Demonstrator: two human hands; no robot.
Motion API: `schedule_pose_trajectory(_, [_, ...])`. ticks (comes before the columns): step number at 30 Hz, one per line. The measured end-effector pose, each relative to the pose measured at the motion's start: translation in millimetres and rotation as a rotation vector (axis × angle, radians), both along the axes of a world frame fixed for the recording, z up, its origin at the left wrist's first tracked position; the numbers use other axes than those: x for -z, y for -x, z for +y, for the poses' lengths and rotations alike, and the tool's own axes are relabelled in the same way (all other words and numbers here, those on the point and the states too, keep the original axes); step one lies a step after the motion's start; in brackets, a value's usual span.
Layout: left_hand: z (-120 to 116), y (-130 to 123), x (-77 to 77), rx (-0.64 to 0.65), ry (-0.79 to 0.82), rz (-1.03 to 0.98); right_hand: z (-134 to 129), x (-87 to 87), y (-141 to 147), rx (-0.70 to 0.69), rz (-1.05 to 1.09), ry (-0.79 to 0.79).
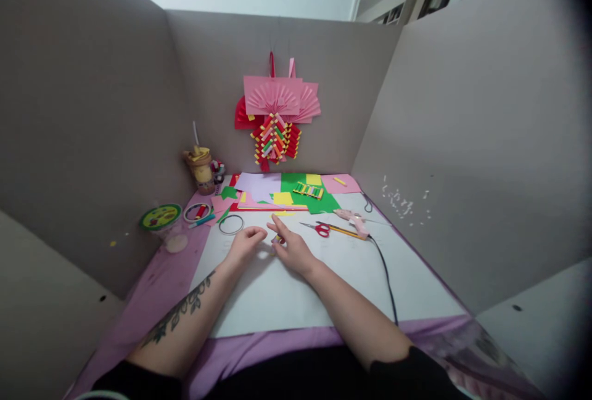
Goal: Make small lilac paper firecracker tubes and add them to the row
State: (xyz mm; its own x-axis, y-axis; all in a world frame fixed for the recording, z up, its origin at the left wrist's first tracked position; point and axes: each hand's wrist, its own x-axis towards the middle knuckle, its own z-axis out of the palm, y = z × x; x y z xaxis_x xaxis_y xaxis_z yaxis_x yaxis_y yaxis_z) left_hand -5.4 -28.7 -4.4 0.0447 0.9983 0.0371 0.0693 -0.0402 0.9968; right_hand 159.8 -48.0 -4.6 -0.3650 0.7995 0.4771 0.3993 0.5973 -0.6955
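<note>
Over the white sheet [259, 307], my right hand [296, 253] holds a small lilac paper roll with a yellow band [277, 240] between thumb and fingers, its index finger raised. Close by on the left, my left hand [246, 246] has its fingers curled in and thumb pressed against them; what they pinch, if anything, is too small to make out. A strip of yellow paper [282, 214] lies just beyond the hands. Red-handled scissors [322, 229] and a yellow pencil [346, 232] rest to the right. Farther back, several green and pink paper rolls [309, 190] lie joined in a row.
A pink glue gun [358, 224] lies at the right, its black cord [386, 270] running forward. Left are a thin ring [231, 224], a tape roll [197, 212], a lidded tub [161, 218] and a drink cup [202, 169]. Paper firecracker decorations [275, 135] hang on the back panel.
</note>
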Motion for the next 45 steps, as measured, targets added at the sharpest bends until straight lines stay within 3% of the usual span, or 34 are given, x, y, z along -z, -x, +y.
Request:
schedule_pose_trajectory(6, [3,3,-0.4,-0.043,-0.071,0.091,6,3.1,2,-0.033,0.299,0.193])
schedule_pose_trajectory(11, [8,7,2.6,-0.210,-0.154,0.125,18,8.3,1,-0.086,0.659,0.343])
schedule_pose_trajectory(13, [8,6,1.1,-0.173,-0.156,0.085,21,9.6,0,-0.056,0.722,0.335])
schedule_pose_trajectory(15, [5,3,-1.1,-0.017,-0.114,0.019,22,10.3,0,-0.014,0.755,0.318])
schedule_pose_trajectory(17, [0,-1,-2.8,0.135,-0.079,-0.013,23,10.5,1,0.014,0.767,0.301])
schedule_pose_trajectory(19, [-5,-5,-3.5,0.193,-0.077,0.004,22,10.2,2,0.009,0.769,0.288])
schedule_pose_trajectory(23, [-6,-6,-4.3,0.089,-0.118,0.077,21,9.8,3,0.001,0.769,0.283])
schedule_pose_trajectory(28, [-2,-1,-6.6,-0.068,-0.193,0.117,24,11.2,-3,0.213,0.666,0.261])
schedule_pose_trajectory(38, [-4,1,-5.6,-0.042,-0.213,0.161,28,12.4,-8,0.265,0.588,0.250])
schedule_pose_trajectory(45, [-3,0,-10.8,0.007,-0.216,0.029,23,3.7,-12,0.202,0.579,0.174])
